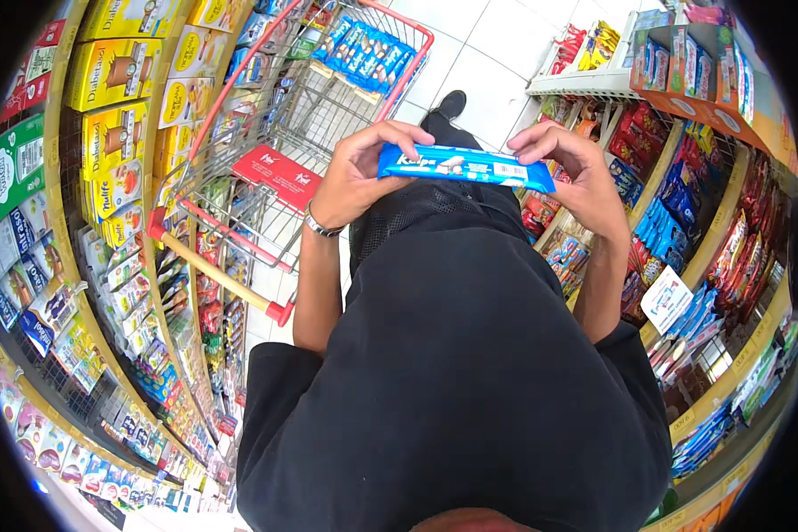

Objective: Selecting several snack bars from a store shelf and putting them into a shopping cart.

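Observation:
A long blue packet of wafer snack (465,167) lies across both hands in front of my body, its printed side facing up. My left hand (372,163) grips the packet's left end between thumb and fingers, with a metal-banded watch or bracelet on that wrist. Its right end is pinched by my right hand (572,169). Beyond my left hand, several similar blue packets (366,56) lie in the far part of a wire shopping cart (266,126).
Shelves of boxed goods (116,73) line the left side. On the right, shelves (718,226) hold bagged snacks, with a display box (705,100) near the top. The cart's handle (219,272) is close to my left forearm. White floor tiles (485,73) show ahead.

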### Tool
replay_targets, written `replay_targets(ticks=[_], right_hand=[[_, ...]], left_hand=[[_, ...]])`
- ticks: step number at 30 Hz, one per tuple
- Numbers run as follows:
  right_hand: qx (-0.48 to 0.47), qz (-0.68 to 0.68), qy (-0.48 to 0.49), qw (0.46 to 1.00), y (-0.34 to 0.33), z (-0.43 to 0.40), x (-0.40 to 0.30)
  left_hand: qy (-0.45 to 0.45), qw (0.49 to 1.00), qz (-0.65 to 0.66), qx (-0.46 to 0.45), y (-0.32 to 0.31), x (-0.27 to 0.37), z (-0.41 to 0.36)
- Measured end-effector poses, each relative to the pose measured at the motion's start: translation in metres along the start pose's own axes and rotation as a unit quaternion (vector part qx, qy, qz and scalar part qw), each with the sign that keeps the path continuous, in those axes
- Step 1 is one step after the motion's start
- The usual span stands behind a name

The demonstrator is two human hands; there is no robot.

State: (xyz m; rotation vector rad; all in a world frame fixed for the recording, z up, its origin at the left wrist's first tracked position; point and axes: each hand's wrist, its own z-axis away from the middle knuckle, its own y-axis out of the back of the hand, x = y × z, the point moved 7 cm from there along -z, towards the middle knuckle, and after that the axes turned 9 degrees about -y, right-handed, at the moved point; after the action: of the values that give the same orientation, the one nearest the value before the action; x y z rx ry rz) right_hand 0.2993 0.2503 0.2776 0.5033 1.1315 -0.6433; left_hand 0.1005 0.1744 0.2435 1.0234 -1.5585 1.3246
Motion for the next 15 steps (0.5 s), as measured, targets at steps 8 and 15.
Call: replay_targets(ticks=[8,15], right_hand=[[-0.002,-0.078,-0.125,0.989,-0.018,-0.016,0.034],[0.069,0.05,-0.145,0.986,0.013,-0.04,0.102]], left_hand=[[0.083,0.966,0.112,0.216,0.036,-0.029,0.013],[0.014,0.883,0.132,0.45,0.157,-0.066,0.033]])
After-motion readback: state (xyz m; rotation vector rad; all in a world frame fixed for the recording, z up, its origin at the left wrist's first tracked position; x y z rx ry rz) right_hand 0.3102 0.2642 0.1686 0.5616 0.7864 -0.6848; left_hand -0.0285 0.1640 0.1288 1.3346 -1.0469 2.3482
